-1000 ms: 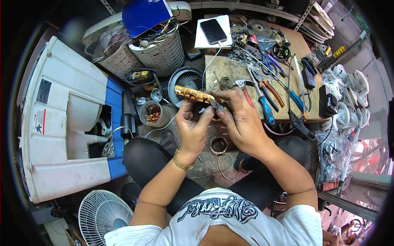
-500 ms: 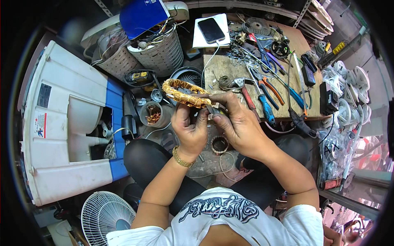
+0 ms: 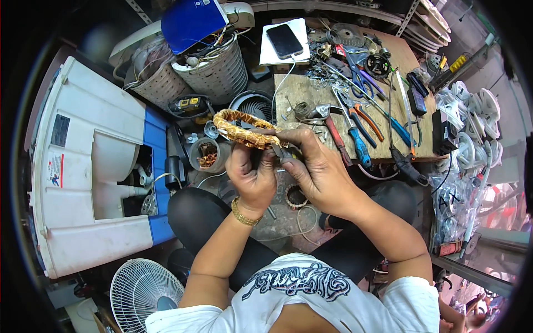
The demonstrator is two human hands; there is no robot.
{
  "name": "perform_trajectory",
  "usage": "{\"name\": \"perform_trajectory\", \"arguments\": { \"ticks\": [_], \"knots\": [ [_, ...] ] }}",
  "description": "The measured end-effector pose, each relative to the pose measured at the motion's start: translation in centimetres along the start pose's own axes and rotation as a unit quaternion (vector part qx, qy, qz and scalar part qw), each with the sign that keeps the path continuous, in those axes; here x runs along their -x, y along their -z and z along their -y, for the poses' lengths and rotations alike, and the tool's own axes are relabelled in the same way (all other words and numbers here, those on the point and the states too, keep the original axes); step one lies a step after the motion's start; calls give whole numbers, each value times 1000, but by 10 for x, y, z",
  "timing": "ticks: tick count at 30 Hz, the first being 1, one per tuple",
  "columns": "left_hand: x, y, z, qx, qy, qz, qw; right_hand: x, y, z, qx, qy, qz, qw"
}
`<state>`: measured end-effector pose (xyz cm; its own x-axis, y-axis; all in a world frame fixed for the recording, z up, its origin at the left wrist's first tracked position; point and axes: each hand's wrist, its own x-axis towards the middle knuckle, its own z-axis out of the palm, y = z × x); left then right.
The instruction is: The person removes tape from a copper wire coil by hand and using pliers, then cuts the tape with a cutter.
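Note:
A ring-shaped copper motor winding (image 3: pixel 239 134), golden and wrapped around its rim, is held up in front of me. My left hand (image 3: pixel 253 176) is closed around its lower near edge with the thumb up. My right hand (image 3: pixel 323 169) pinches a small flat, dark grey metal tool (image 3: pixel 282 152) against the ring's right end. That tool's rear is mostly covered by my fingers, so its exact kind is unclear. On the floor below stands a smaller ring-shaped core (image 3: pixel 296 195).
A wooden bench (image 3: pixel 300 91) at the right carries a hammer (image 3: pixel 337 139), pliers (image 3: pixel 366 123), scissors (image 3: pixel 358 77) and a phone (image 3: pixel 284 41). A tub of copper scraps (image 3: pixel 211 157) stands left of my hands. Further left is a white-and-blue machine casing (image 3: pixel 66 216); a fan (image 3: pixel 141 288) sits lower left.
Both hands have shifted slightly left with the winding, and the ring is tilted a little differently. The dark metal tool stays at its right end.

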<state>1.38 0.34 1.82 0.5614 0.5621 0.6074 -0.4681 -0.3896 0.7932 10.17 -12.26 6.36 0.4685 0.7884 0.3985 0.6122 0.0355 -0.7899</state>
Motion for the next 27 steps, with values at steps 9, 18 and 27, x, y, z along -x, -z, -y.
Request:
{"name": "perform_trajectory", "arguments": {
  "ticks": [9,18,27],
  "knots": [
    [0,-3,7,-59,15,-6,998,-7,-11,6,-6,-49,-55,997],
    [1,-4,5,10,60,0,998,2,-18,-9,-55,-44,-55,996],
    [-6,-7,16,-30,55,-56,996,-9,-15,-4,162,-47,-34,985]
  ]
}}
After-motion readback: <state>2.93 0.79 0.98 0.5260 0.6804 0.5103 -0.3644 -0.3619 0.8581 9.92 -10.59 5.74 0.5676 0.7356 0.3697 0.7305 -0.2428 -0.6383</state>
